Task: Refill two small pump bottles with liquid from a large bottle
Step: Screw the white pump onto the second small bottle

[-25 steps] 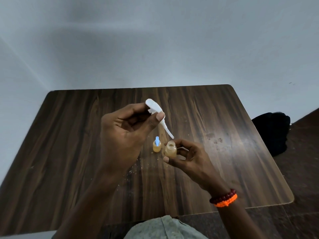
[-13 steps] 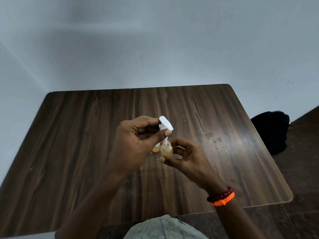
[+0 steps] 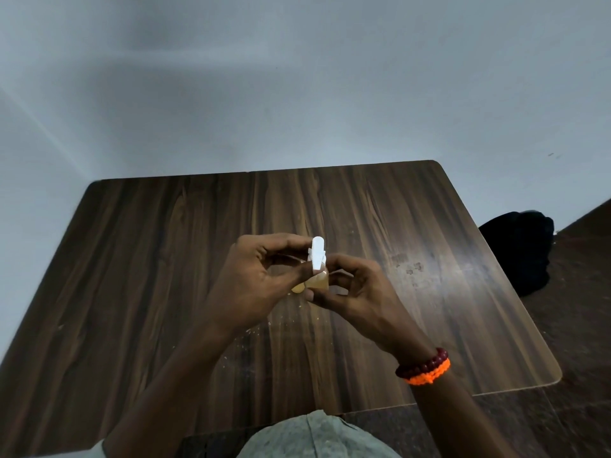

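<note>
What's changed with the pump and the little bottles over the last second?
The left hand brought the white pump head down from above and seated it upright in the small bottle that the right hand holds. The second small bottle is now mostly hidden behind the left hand. Both grips and the table are unchanged.

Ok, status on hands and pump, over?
Left hand pinches white pump head. Right hand holds small amber bottle, pump seated in neck. Second bottle mostly hidden behind.
</note>
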{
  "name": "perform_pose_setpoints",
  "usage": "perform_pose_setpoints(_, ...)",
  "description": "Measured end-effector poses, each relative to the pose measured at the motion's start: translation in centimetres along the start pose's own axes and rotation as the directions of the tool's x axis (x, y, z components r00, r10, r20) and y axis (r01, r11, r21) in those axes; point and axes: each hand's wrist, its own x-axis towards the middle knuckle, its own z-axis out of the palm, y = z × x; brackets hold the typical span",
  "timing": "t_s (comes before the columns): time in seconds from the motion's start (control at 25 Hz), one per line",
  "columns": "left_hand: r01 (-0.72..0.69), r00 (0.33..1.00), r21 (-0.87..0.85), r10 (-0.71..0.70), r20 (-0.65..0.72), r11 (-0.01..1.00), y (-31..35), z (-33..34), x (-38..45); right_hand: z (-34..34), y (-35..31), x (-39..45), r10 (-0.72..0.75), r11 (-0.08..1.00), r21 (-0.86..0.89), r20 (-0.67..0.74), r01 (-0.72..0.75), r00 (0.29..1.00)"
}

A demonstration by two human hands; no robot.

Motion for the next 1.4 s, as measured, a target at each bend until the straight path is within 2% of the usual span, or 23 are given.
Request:
perform_pose_setpoints(0.36,-0.082,0.996,0.019,0.081,0.038,0.996,-0.3,-0.7,0.2,0.1,-0.2,0.4,0.002,1.0,-0.014,0.008,-0.002,1.0)
perform_pose_setpoints(0.68,-0.023,0.991,-0.05,0.029,0.13,0.998,-0.5,-0.4,0.2,0.4,-0.3,0.6,-0.025,0.999,-0.028,0.027,0.025,0.999)
perform_pose_setpoints(0.88,0.007,0.998,-0.062,-0.01,-0.058,0.998,-0.8,-0.4,0.3,0.4,-0.5,0.7,-0.027,1.0,-0.009,0.023,0.028,0.999)
perform_pose_setpoints(0.96,0.023,0.999,-0.058,-0.026,-0.045,0.998,-1.2,-0.9,0.2,0.2,-0.6,0.7,-0.027,1.0,0.005,0.018,0.027,0.999)
perform_pose_setpoints(1.16,0.052,0.995,-0.025,-0.049,0.085,0.998,-1.2,-0.5,0.0,0.5,-0.5,0.8,-0.036,0.999,0.014,0.023,0.036,0.999)
perform_pose_setpoints(1.32,0.019,0.995,-0.094,-0.028,-0.095,0.995,-1.4,0.1,0.2,0.7,-0.8,1.0,-0.076,0.997,-0.006,0.02,0.076,0.997)
perform_pose_setpoints(1.4,0.016,0.994,-0.081,-0.024,-0.102,0.997,-1.4,0.1,0.2,0.6,-0.7,1.0,-0.057,0.998,0.016,0.012,0.057,0.998)
